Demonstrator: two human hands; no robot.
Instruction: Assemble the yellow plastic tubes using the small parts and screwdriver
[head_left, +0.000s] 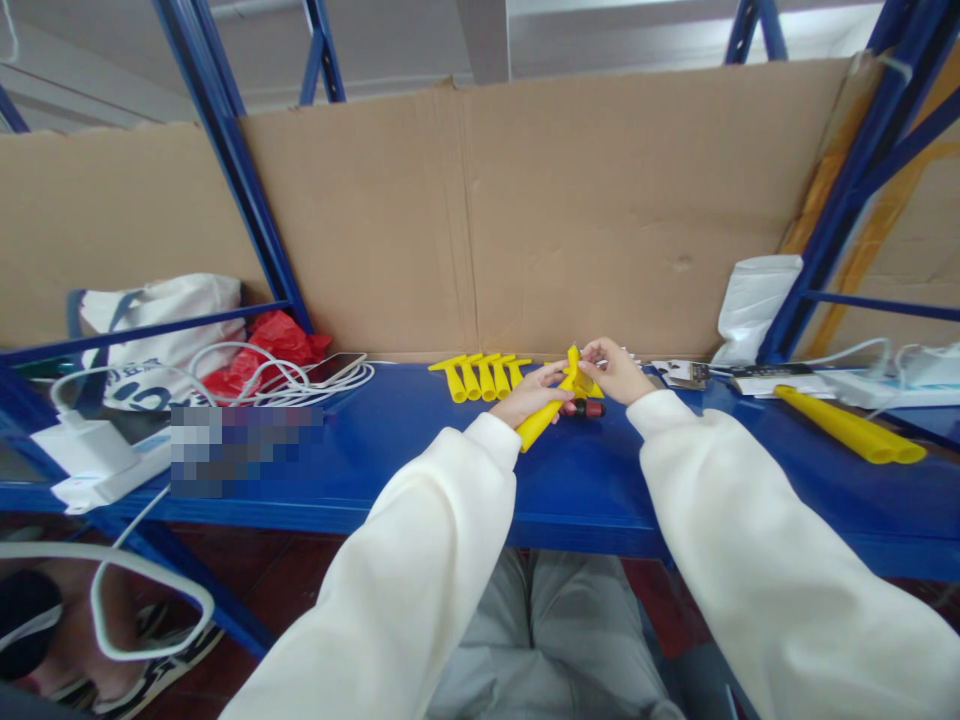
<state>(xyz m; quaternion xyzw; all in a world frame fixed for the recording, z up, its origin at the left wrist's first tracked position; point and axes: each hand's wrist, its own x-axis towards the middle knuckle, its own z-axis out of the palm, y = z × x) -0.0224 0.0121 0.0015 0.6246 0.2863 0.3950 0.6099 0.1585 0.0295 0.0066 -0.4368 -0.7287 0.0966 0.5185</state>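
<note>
My left hand [525, 396] is closed round a yellow plastic T-shaped piece [537, 428], whose hollow round end points down toward me. My right hand [613, 370] is at the head of that piece, with thumb and fingertips pinched together; what lies between them is too small to make out. Just under the hands, a short dark red and black tool handle [589, 409] lies on the blue bench, its other end hidden. To the left stands a row of several similar yellow T-shaped pieces [486, 380], side by side near the cardboard.
A pair of long yellow tubes [851, 425] lies at the right. White cables [300, 385], a red plastic bag [274, 340] and a cloth bag [165, 310] are at left. Cardboard [585, 220] walls off the back of the blue bench [420, 460]. Another person's leg shows at lower left.
</note>
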